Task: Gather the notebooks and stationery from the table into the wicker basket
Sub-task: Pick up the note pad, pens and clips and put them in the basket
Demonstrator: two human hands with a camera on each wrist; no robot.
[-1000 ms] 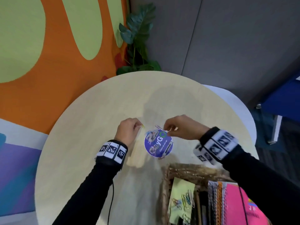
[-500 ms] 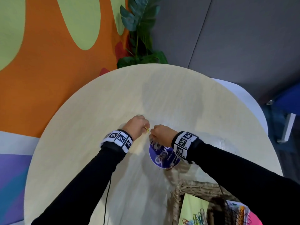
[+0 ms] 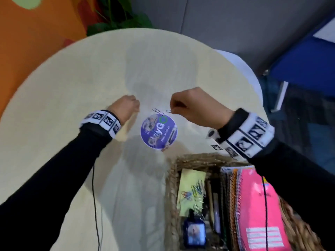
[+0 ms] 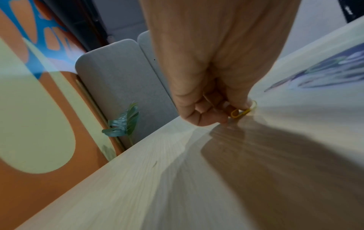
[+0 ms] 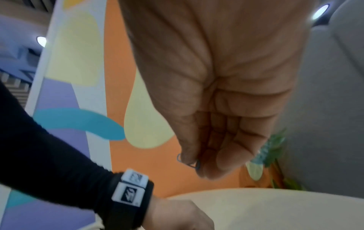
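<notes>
A round purple printed card (image 3: 159, 133) lies on the pale round table (image 3: 87, 78), with loose paper clips (image 3: 157, 111) at its far edge. My left hand (image 3: 136, 107) sits left of the card with fingers curled. In the left wrist view it (image 4: 234, 115) pinches a yellow paper clip (image 4: 243, 112) low against the tabletop. My right hand (image 3: 172, 109) hovers just beyond the card, pinching a dark blue paper clip (image 3: 168, 111), which is also seen in the right wrist view (image 5: 189, 161). The wicker basket (image 3: 195, 159) stands at the near right.
Inside the basket are a pink spiral notebook (image 3: 259, 205), other spiral notebooks, a yellow pad (image 3: 192, 178) with coloured clips (image 3: 194, 192) and a dark blue item (image 3: 194, 232). A potted plant (image 3: 117, 20) stands behind the table; a blue chair (image 3: 308, 66) is at the right.
Half a second ago both hands met over the card's far edge. The right hand has since lifted away to the right with a blue clip, uncovering the card. My view has tilted down.
</notes>
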